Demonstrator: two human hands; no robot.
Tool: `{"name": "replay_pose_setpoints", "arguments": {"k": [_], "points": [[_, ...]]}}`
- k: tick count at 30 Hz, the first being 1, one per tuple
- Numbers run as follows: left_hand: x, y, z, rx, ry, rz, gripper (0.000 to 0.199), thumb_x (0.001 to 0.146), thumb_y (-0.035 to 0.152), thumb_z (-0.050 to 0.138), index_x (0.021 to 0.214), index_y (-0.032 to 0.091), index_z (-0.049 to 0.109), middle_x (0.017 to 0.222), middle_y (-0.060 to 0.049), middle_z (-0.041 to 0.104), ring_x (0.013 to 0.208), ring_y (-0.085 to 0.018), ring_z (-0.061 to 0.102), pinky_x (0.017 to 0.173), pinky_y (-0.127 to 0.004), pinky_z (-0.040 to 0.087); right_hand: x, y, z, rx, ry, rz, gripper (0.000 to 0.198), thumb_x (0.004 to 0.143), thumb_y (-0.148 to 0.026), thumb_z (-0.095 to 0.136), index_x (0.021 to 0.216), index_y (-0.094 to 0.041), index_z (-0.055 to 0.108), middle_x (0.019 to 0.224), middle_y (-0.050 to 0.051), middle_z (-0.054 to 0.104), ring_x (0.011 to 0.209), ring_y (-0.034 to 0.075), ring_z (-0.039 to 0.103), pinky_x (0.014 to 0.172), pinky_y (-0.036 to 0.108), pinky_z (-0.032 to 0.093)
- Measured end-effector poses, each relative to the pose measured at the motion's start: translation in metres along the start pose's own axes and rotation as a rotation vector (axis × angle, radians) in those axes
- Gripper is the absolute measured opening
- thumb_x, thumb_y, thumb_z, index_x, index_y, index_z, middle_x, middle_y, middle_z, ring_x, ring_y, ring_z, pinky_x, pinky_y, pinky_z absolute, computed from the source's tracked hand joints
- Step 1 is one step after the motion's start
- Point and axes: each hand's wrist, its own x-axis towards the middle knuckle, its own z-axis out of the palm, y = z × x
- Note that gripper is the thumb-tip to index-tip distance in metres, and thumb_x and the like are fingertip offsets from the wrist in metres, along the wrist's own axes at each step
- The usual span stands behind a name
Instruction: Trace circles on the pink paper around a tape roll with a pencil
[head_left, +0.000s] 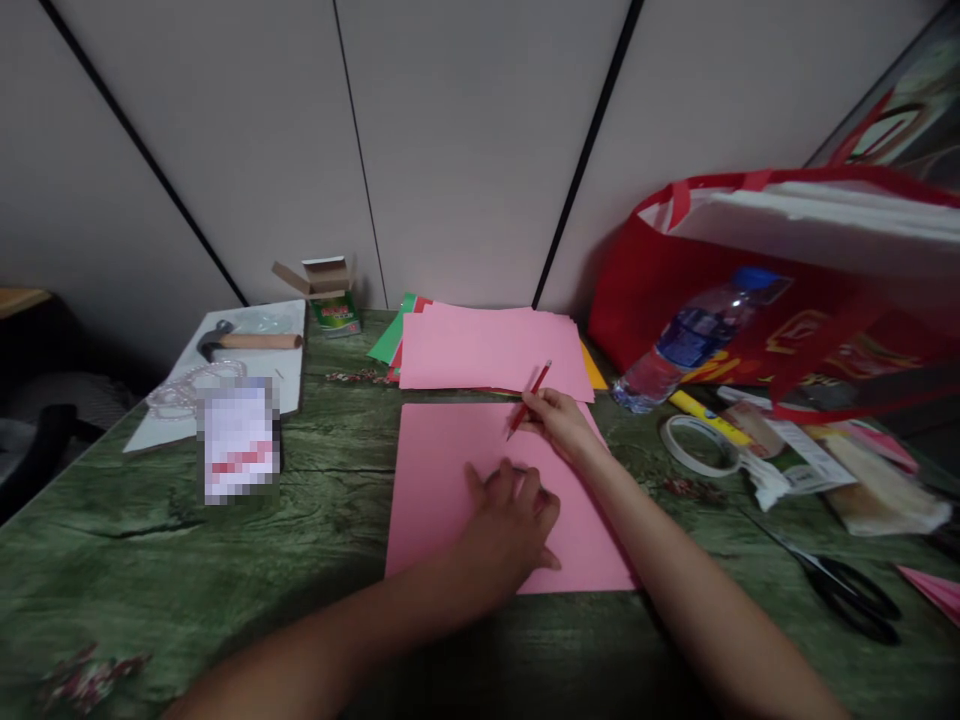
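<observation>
A sheet of pink paper (435, 480) lies on the table in front of me. My right hand (551, 415) is closed around a red pencil (538, 380), whose tip points down at the upper right part of the sheet. Lower on the same sheet, my left hand (514, 520) presses down with its fingers spread and bent. A thin dark curved line or edge shows around its fingertips; I cannot tell whether something round lies beneath, as the palm hides it.
Behind the sheet is a stack of coloured paper (487, 350). To the right are a water bottle (690, 340), a red bag (637, 290), a tape roll (671, 450), a yellow tube (709, 417) and scissors (840, 585). A hammer (255, 341), small box (335, 312) and blurred-out item (240, 440) sit left.
</observation>
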Motion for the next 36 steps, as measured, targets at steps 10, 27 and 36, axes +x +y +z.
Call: {"name": "replay_pose_setpoints", "arguments": {"k": [10,27,36], "points": [[-0.006,-0.015,-0.020,-0.438,0.071,0.012,0.083,0.067,0.029,0.078,0.136,0.016,0.033,0.139,-0.023,0.033,0.133,-0.038,0.027,0.104,-0.056,0.032,-0.001,-0.001,-0.004,0.013,-0.013,0.014,0.026,0.075,-0.029,0.072,0.065,-0.016,0.052,0.057,0.002,0.067,0.052,0.014,0.065,0.053,0.023,0.057],[-0.076,-0.096,-0.035,-0.796,-0.030,-0.144,0.126,0.053,0.037,0.086,0.147,0.031,0.003,0.152,-0.013,0.017,0.139,-0.033,0.018,0.112,-0.053,0.019,-0.001,-0.004,-0.008,-0.014,-0.097,0.021,0.025,0.080,-0.027,0.068,0.068,-0.017,0.050,0.064,0.007,0.071,0.061,0.018,0.070,0.060,0.027,0.059],[-0.090,-0.121,-0.038,-0.905,-0.097,-0.197,0.129,0.058,0.022,0.084,0.145,0.036,-0.010,0.150,-0.011,0.025,0.138,-0.028,0.023,0.113,-0.051,0.016,-0.001,-0.001,-0.009,-0.020,-0.072,0.000,0.025,0.080,-0.028,0.069,0.068,-0.017,0.049,0.063,0.006,0.070,0.062,0.018,0.070,0.062,0.028,0.060]]}}
